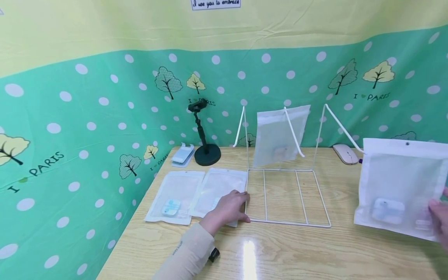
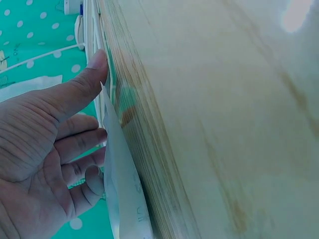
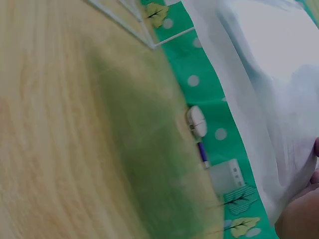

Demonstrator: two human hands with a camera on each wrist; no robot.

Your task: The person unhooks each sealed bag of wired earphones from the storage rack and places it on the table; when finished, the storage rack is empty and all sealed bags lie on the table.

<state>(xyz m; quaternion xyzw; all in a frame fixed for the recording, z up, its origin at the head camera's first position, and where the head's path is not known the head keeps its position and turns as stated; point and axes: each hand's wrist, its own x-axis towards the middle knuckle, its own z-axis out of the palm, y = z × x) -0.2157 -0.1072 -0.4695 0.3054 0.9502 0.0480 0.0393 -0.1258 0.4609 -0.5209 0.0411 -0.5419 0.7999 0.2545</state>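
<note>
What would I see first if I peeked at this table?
First, the white wire rack in the middle of the wooden table, with a frosted pouch hanging on one of its prongs. On the right, the right hand holds up a bigger pouch with something white inside. The left hand rests on a flat pouch beside the rack.

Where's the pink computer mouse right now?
In the head view, the pink mouse lies at the back right of the table, just right of the white wire rack, near the wall.
</note>
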